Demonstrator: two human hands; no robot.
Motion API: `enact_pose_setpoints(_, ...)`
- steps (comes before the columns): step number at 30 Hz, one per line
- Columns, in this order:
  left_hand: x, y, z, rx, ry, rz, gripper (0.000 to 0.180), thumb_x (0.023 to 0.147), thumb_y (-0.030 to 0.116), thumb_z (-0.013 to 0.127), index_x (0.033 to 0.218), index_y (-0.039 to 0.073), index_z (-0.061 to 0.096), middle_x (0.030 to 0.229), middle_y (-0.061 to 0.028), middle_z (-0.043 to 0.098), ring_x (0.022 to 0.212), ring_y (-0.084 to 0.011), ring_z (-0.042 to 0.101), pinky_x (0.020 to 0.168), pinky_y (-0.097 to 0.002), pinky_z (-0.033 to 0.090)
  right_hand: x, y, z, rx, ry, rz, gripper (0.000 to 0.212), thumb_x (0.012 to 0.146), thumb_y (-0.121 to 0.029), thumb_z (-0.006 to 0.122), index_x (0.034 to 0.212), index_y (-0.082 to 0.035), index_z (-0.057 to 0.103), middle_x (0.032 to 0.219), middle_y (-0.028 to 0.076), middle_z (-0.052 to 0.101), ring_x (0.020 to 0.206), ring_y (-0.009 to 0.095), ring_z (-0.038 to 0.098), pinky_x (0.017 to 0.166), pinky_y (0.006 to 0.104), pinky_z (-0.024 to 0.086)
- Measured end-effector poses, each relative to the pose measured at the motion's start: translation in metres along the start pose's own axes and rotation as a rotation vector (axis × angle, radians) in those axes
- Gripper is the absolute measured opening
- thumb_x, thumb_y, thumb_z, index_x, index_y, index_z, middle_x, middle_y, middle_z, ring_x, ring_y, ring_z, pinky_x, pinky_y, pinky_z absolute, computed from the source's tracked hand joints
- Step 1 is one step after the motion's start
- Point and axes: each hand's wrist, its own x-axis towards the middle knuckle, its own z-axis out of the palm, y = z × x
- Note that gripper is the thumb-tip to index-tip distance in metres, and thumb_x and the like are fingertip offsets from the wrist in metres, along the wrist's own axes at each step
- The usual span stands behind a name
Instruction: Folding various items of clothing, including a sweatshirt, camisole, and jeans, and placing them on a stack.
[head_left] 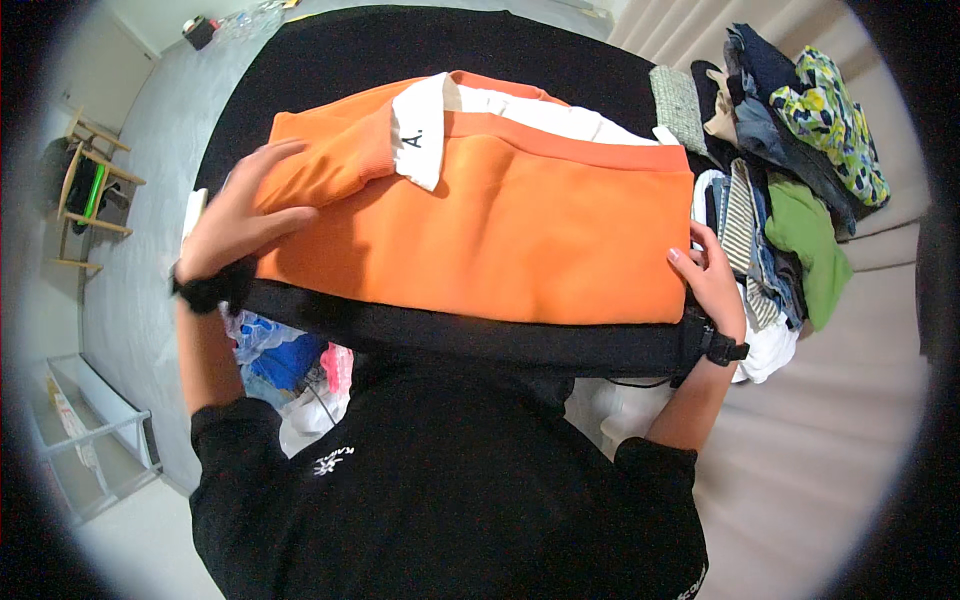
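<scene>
The left hand (232, 222), its grip spread with thumb and fingers apart, lies over a smooth orange garment (500, 230) — folded on a black-draped worktop (380, 40) — while the right hand (716, 285) meets its edge, closure impossible to tell. Beyond, striped, denim and patterned clothes (770, 128) lie piled.
</scene>
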Motion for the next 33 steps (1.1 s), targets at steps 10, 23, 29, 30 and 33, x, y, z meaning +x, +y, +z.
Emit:
enact_pose_setpoints(10,0.092,-0.061,0.010,-0.042,0.353,-0.253,0.036,0.092,0.029,0.070,0.108,-0.002,0.066,0.098,-0.0218,0.071,0.092,-0.0302,0.070,0.080,-0.0393,0.053,0.011,0.028,-0.006,0.138,-0.084,0.062,0.068,0.096,-0.017,0.069,0.149,0.001,0.030,0.138,0.020,0.057,0.122,0.022,0.058,0.102,0.0346,0.046)
enact_pose_setpoints(23,0.067,-0.120,0.006,-0.040,0.016,-0.513,0.071,0.088,0.061,0.067,0.113,-0.005,0.067,0.099,-0.0157,0.072,0.090,-0.0228,0.069,0.079,-0.0337,0.054,0.054,0.025,-0.009,0.237,-0.163,0.017,0.060,0.096,-0.022,0.069,0.143,0.001,0.040,0.131,0.012,0.061,0.116,0.017,0.059,0.100,0.0326,0.046)
enact_pose_setpoints(29,0.083,-0.117,0.017,-0.036,0.082,-0.436,0.063,0.085,0.051,0.077,0.113,-0.003,0.062,0.096,-0.0109,0.066,0.089,-0.0184,0.062,0.078,-0.0313,0.051,0.081,0.021,0.011,0.260,-0.043,-0.172,0.063,0.090,-0.012,0.074,0.142,0.002,0.042,0.132,0.010,0.059,0.119,0.019,0.057,0.104,0.0336,0.045)
enact_pose_setpoints(30,0.083,-0.114,0.018,-0.045,0.092,-0.403,0.057,0.087,0.046,0.076,0.113,-0.003,0.062,0.096,-0.0089,0.065,0.088,-0.0167,0.061,0.078,-0.0305,0.050,0.082,0.019,0.012,0.265,-0.021,-0.176,0.063,0.090,-0.011,0.074,0.142,0.002,0.043,0.132,0.010,0.059,0.120,0.019,0.057,0.104,0.0337,0.045)
enact_pose_setpoints(33,0.081,-0.104,0.010,-0.298,0.136,-0.316,0.042,0.092,0.033,0.072,0.114,-0.001,0.061,0.098,-0.0045,0.063,0.087,-0.0133,0.059,0.078,-0.0283,0.049,0.077,0.007,0.007,0.216,0.034,-0.239,0.062,0.089,-0.010,0.075,0.142,0.001,0.044,0.134,0.010,0.059,0.120,0.018,0.057,0.104,0.0339,0.045)
